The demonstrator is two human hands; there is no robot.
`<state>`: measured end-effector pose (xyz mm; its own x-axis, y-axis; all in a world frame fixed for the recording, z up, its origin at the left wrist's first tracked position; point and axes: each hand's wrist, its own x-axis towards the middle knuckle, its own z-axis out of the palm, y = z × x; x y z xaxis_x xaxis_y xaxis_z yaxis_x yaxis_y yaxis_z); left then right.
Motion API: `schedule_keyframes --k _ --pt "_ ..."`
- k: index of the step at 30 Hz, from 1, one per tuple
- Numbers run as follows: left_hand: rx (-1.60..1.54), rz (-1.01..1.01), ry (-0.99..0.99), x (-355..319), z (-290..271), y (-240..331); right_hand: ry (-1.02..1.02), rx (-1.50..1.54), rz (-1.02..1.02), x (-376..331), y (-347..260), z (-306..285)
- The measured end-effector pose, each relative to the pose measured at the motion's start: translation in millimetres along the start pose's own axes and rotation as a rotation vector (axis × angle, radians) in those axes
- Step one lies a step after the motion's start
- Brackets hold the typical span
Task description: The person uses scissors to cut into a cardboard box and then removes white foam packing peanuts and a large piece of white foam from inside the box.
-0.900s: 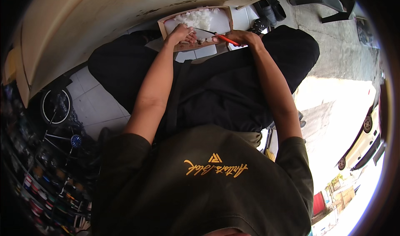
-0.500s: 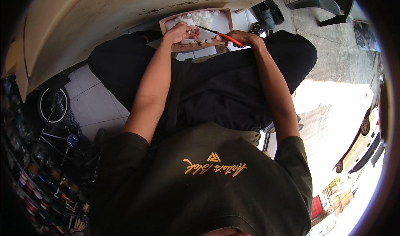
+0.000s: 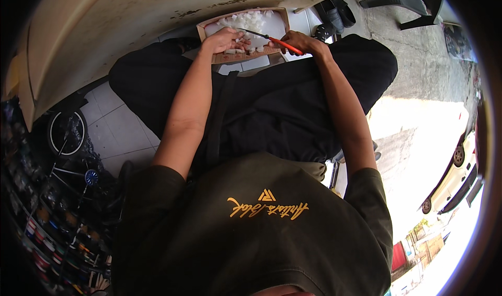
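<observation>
Box (image 3: pixel 209 30) of white chunks (image 3: pixel 250 20) sits at top centre, just past the person's knees, under a long cream curved panel (image 3: pixel 130 19). Box is shallow, brown cardboard, open top, mostly filled with the small white pieces. Left hand (image 3: pixel 226 39) rests on the box's near edge, fingers curled down over a few chunks; whether it's actually pinching one, can't tell at this size. Right hand (image 3: pixel 299 41) is just right of the box, clenched around the red handle of a thin tool (image 3: pixel 267 37). Tool's dark tip runs up and left across the box, ending over the pieces near the left hand's fingers. Can't tell whether it's a knife or a cutter. Both forearms come up from the lower edge and converge on the box. Lap is covered by black trousers (image 3: pixel 282 102); dark shirt with a yellow print fills the lower frame. Pale tiled floor (image 3: pixel 117 134) shows to the left, with a bicycle wheel (image 3: pixel 67 131) and racks of small goods beyond it. Black shoes (image 3: pixel 334 15) lie right of the box on concrete. Dark chair base (image 3: pixel 402 1) sits at top right. White car (image 3: pixel 454 178) is parked at far right, in bright sun.
</observation>
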<state>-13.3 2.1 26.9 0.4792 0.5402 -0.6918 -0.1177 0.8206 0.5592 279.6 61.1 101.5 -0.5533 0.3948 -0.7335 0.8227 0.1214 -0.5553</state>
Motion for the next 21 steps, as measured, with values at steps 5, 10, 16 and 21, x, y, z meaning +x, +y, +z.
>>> schedule_keyframes --k 5,10,16,21 --pt "-0.156 0.139 0.157 7 -4 -10 0.046 0.018 -0.002 -7 -12 -2" --pt "-0.204 0.218 0.296 16 8 -12 0.030 0.079 -0.021 4 3 2" --pt "-0.086 0.260 0.426 12 11 -7 0.026 0.124 0.033 2 -6 5" --pt "0.030 0.263 0.305 8 16 -2 -0.040 0.078 0.093 -2 -15 2"
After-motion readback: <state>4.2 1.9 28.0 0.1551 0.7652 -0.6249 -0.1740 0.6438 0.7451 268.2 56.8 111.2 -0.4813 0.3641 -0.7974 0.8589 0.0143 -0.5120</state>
